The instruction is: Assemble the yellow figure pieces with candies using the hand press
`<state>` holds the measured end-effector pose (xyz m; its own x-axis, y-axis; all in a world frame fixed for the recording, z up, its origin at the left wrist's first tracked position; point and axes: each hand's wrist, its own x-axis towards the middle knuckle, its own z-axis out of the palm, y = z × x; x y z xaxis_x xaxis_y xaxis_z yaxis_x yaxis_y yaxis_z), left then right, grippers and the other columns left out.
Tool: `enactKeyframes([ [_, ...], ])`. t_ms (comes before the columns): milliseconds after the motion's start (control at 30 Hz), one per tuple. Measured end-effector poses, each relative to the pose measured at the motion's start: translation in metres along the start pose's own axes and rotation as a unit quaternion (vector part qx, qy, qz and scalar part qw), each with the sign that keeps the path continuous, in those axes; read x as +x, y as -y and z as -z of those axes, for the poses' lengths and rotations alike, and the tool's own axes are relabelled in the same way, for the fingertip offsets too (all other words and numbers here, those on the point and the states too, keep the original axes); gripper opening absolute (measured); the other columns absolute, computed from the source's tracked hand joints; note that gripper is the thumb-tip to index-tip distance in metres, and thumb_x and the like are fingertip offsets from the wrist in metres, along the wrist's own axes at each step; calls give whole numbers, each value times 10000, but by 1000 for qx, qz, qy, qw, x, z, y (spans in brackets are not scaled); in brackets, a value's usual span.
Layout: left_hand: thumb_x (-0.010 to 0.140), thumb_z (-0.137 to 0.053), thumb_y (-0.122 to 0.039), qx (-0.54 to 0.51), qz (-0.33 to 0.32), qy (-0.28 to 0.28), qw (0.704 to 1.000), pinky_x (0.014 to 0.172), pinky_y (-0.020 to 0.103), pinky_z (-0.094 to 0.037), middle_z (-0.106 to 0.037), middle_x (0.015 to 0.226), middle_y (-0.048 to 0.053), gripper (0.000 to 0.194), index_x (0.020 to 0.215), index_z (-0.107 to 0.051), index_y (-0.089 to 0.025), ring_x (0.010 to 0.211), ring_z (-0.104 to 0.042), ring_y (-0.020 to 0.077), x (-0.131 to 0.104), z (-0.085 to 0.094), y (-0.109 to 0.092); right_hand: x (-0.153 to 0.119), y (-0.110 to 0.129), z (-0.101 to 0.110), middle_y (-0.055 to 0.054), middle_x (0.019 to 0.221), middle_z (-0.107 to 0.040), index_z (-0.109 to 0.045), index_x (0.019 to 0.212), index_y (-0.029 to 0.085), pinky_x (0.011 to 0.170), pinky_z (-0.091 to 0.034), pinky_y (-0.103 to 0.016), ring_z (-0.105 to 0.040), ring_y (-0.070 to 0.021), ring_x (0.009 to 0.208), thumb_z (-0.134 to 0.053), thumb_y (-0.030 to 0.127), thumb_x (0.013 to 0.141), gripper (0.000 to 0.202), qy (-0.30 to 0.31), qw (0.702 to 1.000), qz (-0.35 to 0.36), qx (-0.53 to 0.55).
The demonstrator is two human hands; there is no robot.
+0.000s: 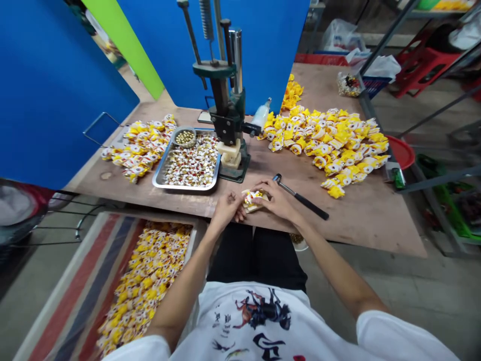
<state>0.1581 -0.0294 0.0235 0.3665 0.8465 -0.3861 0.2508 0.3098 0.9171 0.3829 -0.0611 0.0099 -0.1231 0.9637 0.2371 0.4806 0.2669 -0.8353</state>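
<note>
At the table's front edge, a small yellow-and-white plastic figure (254, 196) lies on a cream block (252, 206). My right hand (277, 199) reaches over it from the right, fingers bent and closed on the figure. My left hand (228, 208) is against the left side of the figure and block. Its fingers are curled together, and whatever they pinch is too small to make out. Just beyond my right hand lies a hammer (300, 196) with a black handle. A green hand press (227, 110) stands behind the hands, with a cream fixture (230, 153) at its foot.
Left of the press, a metal tray (186, 188) holds many small white-and-red parts and a bowl (184, 145) of brass-coloured pieces. Figure piles lie left (145, 145) and right (330, 140). A striped-lined bin (80, 281) of figures stands below left. Blue panels (263, 50) rise behind.
</note>
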Motion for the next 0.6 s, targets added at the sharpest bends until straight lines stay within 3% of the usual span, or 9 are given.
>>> enactKeyframes([
  [67,967,-708,-656,36,-24,-53,998,455,293,-427,-714,637,14,410,960,-542,-281,456,-618,187,0,18,-5,-2,0,1,-106,1306,-680,-816,1214,291,1207,-498,-538,-636,-330,1314,-795,505,994,308,4,1000,-3,0],
  [133,1018,-653,-583,50,-56,-149,986,555,313,-486,-705,698,-1,311,1039,-583,-280,539,-623,184,4,51,-14,-4,1,5,-107,1339,-671,-809,1253,304,1218,-501,-547,-634,-333,1333,-795,515,994,334,-2,1000,-11,7],
  [233,1013,-653,-443,174,-142,-304,926,828,362,-562,-711,846,46,205,983,-657,-241,779,-666,215,22,114,-29,-6,0,11,-109,1393,-651,-781,1321,312,1168,-565,-505,-653,-311,1330,-746,536,1026,372,-31,998,-27,44],
  [300,945,-712,-385,306,-190,-285,888,958,406,-556,-720,924,95,185,867,-702,-217,889,-682,258,41,147,-36,-7,-2,15,-114,1345,-670,-782,1291,296,1087,-615,-480,-689,-296,1245,-698,550,1053,358,-75,995,-40,54],
  [367,903,-739,-382,390,-211,-202,873,994,430,-555,-717,959,117,193,808,-733,-214,918,-689,283,63,166,-39,-9,-5,16,-119,1288,-691,-793,1228,284,1020,-641,-477,-709,-292,1159,-672,563,1065,346,-113,991,-54,46],
  [467,861,-772,-407,432,-216,-126,866,977,439,-569,-700,917,118,216,748,-734,-227,896,-682,296,90,173,-41,-15,-11,15,-124,1253,-707,-805,1160,278,971,-657,-474,-719,-300,1136,-670,578,1062,344,-131,988,-71,38],
  [600,837,-813,-423,440,-214,-115,865,946,443,-576,-652,786,89,301,658,-632,-262,846,-639,286,109,176,-40,-23,-12,18,-114,1198,-731,-808,1100,264,953,-660,-469,-727,-296,1107,-656,613,1061,383,-128,988,-82,36],
])
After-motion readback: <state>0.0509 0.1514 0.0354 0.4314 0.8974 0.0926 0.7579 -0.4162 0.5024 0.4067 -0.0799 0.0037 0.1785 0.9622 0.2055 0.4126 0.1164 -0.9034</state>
